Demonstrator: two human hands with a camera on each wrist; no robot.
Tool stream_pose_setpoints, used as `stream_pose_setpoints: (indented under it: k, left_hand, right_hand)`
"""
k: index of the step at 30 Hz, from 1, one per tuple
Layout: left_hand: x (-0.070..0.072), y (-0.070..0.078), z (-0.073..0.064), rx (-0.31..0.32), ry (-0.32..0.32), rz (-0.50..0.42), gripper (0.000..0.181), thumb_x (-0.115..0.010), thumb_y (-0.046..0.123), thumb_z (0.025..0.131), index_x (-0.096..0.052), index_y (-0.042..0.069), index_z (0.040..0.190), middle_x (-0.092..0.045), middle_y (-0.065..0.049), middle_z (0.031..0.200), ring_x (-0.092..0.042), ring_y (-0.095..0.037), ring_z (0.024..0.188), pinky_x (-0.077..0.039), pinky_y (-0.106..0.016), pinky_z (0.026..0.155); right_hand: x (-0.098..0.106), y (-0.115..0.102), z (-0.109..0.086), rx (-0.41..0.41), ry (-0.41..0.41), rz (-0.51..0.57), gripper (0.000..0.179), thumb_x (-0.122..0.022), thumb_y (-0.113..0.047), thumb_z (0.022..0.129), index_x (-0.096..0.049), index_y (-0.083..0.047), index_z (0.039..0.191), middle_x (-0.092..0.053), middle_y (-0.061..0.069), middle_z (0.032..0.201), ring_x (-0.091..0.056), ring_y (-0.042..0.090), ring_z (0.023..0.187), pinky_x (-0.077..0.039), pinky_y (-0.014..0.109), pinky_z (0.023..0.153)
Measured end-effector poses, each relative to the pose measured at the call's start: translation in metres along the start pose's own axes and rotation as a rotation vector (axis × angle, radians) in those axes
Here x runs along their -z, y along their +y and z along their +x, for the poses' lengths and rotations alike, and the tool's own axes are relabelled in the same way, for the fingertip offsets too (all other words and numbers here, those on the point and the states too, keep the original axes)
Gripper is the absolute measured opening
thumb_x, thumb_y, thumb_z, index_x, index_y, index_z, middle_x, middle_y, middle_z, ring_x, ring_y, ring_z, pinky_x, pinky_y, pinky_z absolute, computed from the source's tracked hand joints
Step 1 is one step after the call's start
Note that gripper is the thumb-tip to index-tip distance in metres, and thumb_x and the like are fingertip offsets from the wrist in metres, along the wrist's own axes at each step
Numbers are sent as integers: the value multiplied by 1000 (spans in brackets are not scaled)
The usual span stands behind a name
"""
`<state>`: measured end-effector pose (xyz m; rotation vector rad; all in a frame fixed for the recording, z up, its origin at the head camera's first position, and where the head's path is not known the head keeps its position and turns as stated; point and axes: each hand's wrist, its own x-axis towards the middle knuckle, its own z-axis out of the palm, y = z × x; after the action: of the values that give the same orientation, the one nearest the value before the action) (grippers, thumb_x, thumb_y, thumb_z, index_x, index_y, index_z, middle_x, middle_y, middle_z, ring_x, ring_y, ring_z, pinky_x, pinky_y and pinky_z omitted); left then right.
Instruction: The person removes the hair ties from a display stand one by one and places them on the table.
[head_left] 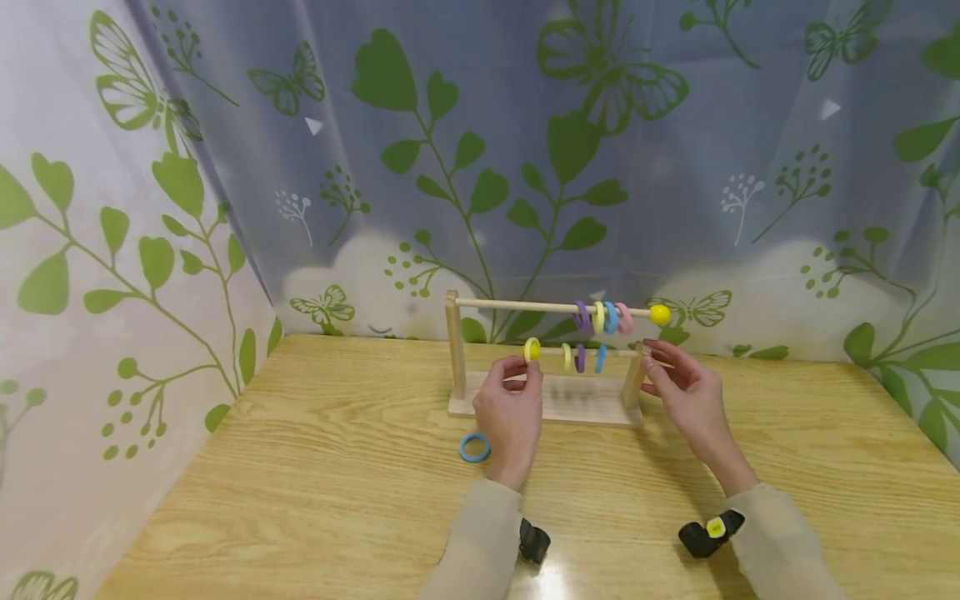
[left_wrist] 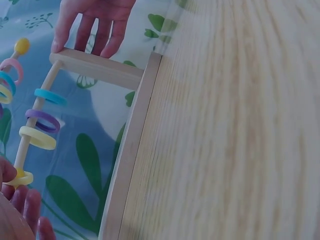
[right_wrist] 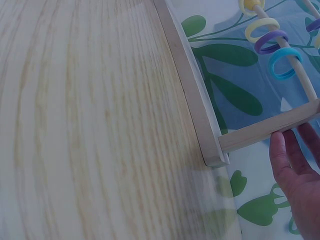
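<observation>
A wooden rack (head_left: 592, 408) stands on the table with two rods carrying coloured rings. My left hand (head_left: 512, 408) pinches a pale yellow ring (head_left: 531, 350) at the yellow ball tip of the lower rod; in the left wrist view that ring (left_wrist: 22, 178) encircles the ball. Farther along this rod hang a yellow ring (left_wrist: 37, 138), a purple ring (left_wrist: 44, 120) and a blue ring (left_wrist: 50, 97). My right hand (head_left: 688, 400) touches the outer side of the short right post (head_left: 633, 379), fingers extended in the right wrist view; its thumb is hidden there.
On the upper rod (head_left: 517, 307) hang purple, yellow, blue and pink rings near its yellow end ball (head_left: 659, 314). A loose blue ring (head_left: 474, 448) lies on the table (head_left: 337, 500) beside my left wrist. A patterned curtain (head_left: 480, 167) stands behind the rack.
</observation>
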<state>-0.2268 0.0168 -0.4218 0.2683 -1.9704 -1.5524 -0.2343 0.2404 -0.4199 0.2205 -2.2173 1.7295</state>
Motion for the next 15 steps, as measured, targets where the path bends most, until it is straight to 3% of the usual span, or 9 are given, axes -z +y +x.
stream_pose_setpoints:
  k: [15]
  left_hand:
    - [9, -5, 6, -2, 21, -16, 6, -79, 21, 88, -77, 15, 90, -79, 2, 90, -72, -14, 68, -56, -27, 57]
  right_hand:
    - [0, -3, 0, -19, 0, 27, 45, -62, -17, 103, -55, 4, 142, -63, -22, 114, -67, -6, 99, -60, 19, 78]
